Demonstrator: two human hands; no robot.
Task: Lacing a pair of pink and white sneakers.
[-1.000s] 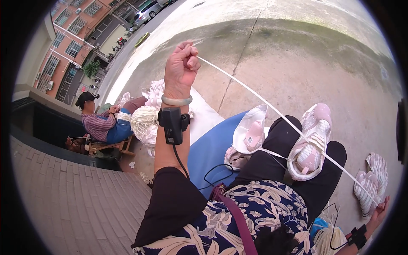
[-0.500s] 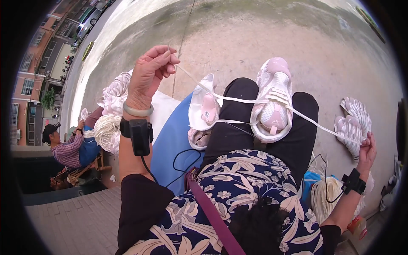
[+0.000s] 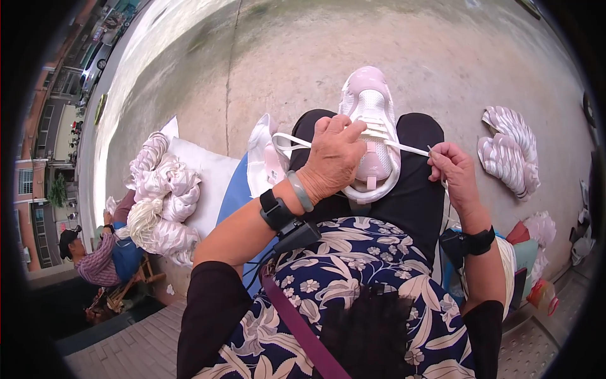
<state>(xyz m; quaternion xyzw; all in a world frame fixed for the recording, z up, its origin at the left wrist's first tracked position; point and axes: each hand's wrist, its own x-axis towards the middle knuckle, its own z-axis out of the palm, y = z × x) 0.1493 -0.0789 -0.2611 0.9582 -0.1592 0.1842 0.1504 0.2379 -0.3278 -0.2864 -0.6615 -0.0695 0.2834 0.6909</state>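
A pink-and-white sneaker (image 3: 372,101) rests on my lap, toe pointing away from me. My left hand (image 3: 334,155) is at the left side of its lacing, fingers bent and closed on the white shoelace; the fingertips are partly hidden. From under that hand a loop of lace (image 3: 285,136) bows out to the left. To the right of the sneaker, my right hand (image 3: 453,172) pinches the other stretch of shoelace (image 3: 410,149), which runs taut from the eyelets. Another pink-and-white shoe (image 3: 262,155) lies beside my left thigh, partly covered by my arm.
Bundled pink-and-white shoe pieces (image 3: 161,180) are heaped at the left beside a white sheet (image 3: 205,174). More stacked pieces (image 3: 511,155) lie on the concrete at right. A person in a striped shirt (image 3: 98,262) sits at far left. Bags and a bundle of laces are by my right forearm.
My left hand has come down from its raised spot at upper left to the sneaker. My right hand has moved inward, closer to the sneaker, still pinching lace. The view has shifted slightly.
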